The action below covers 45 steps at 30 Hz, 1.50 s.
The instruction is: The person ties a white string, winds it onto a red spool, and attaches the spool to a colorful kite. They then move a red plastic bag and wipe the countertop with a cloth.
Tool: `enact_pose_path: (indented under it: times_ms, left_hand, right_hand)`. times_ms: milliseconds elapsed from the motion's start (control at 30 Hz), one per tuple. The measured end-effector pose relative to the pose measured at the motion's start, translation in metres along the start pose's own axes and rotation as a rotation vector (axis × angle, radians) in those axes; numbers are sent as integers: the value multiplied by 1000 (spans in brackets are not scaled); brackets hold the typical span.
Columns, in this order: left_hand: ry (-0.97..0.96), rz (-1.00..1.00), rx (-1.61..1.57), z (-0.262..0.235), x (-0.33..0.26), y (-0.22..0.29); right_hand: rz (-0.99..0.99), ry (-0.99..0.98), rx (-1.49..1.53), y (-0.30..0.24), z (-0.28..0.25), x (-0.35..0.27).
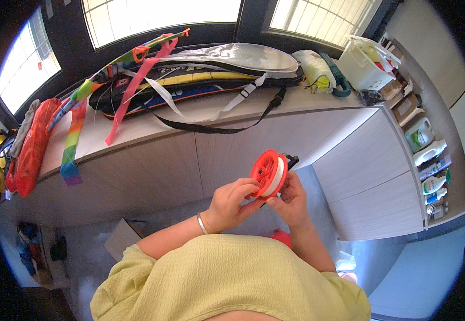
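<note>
A red kite string reel, wound with white line, is held up in front of my chest. My left hand has its fingers curled at the reel's lower left rim, with the thumb beneath. On the other side, my right hand grips the reel from behind and below, its thumb near the lower edge. A black handle-like part sticks out at the reel's upper right. My right fingertips are partly hidden behind the reel.
Ahead runs a low cabinet bearing racket bags, a rainbow-tailed kite, a red bundle and a white bin. At the right, several bottles line a shelf. A board lies low at the left.
</note>
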<state>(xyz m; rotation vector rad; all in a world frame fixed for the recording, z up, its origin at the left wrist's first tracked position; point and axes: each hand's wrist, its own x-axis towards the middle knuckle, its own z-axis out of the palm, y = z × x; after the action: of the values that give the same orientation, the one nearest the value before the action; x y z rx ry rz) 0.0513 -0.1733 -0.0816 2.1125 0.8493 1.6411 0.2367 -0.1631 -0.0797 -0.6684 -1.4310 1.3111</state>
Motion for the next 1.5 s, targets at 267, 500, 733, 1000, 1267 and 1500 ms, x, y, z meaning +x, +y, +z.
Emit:
enact_pose_path:
  times_ms: [267,500,733,1000,1267,1500]
  left_hand:
    - [-101,131,70,1,5,-6]
    - [105,-167,-126,-13,22,-17]
    - [-419,-632,-770,4,27,-36]
    - [-325,-659,-644,7,38,-47]
    - [-450,-671,-765,29,49,-47]
    - [-181,-350,-371,20,25,-34]
  right_hand:
    - [35,83,266,-5,-1,2]
    - [44,153,323,-24,-12,4]
    - [9,166,621,-22,-34,2]
    - [26,129,734,-42,-45,11]
    - [36,140,409,-51,-34,12]
    - [102,233,370,-54,-24,24]
